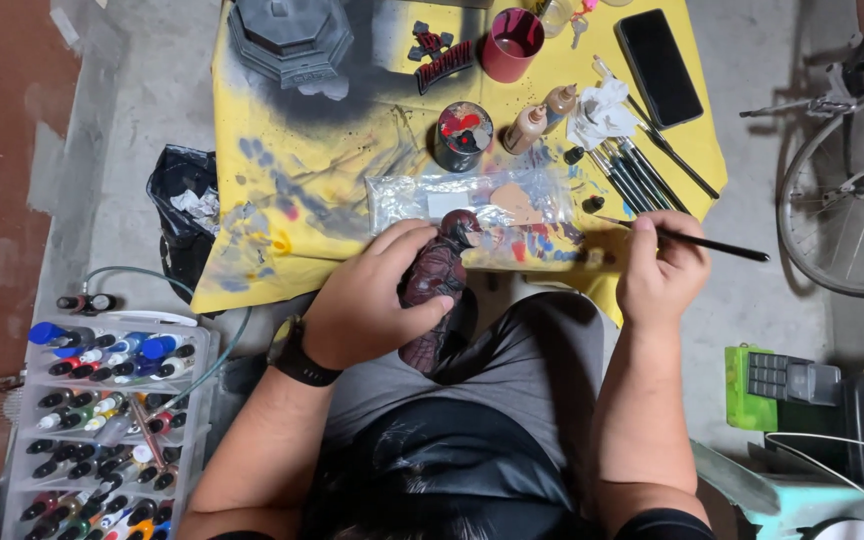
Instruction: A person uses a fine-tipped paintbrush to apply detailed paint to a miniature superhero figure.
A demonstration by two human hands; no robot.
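My left hand (372, 300) grips a dark red figurine (436, 285) over my lap, fingers wrapped around its torso; the head pokes out above my fingers. My right hand (660, 270) holds a thin black paintbrush (697, 241), its tip pointing left toward a plastic-wrapped palette (472, 205) smeared with paint on the yellow-covered table (282, 200). A black watch sits on my left wrist.
A round paint-stained pot (463, 135), a red cup (512, 44), two brown dropper bottles (542, 117), several brushes (637, 170), a black phone (659, 67) and a grey octagonal base (290, 38) lie on the table. A rack of paint bottles (107, 420) stands left; a bicycle wheel (847, 190) right.
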